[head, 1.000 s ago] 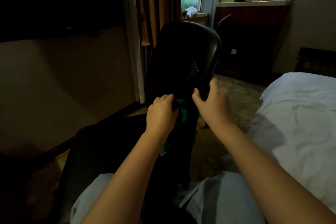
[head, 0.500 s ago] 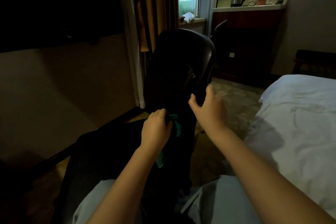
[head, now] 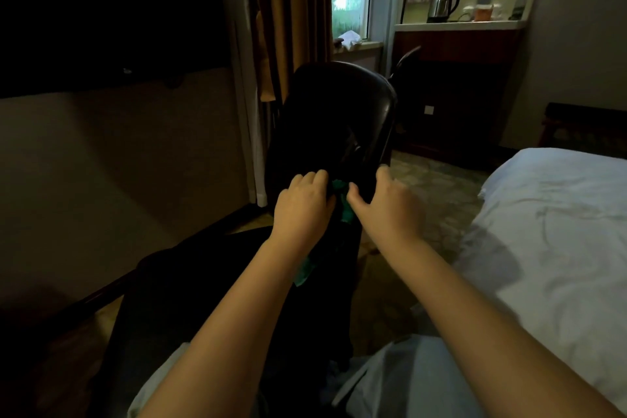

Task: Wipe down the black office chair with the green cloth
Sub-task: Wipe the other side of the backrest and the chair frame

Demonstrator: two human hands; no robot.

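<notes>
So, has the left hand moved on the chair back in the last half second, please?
Yes. The left hand, gripping the green cloth, has moved up the chair back, now level with the right hand.

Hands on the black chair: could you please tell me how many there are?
2. The left hand grips the green cloth against the lower backrest of the black office chair; the right hand holds the backrest's edge just beside it. No other hand shows.

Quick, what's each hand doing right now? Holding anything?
Left hand: closed around the green cloth, pressing it on the black chair.
Right hand: gripping the chair's edge.
</notes>
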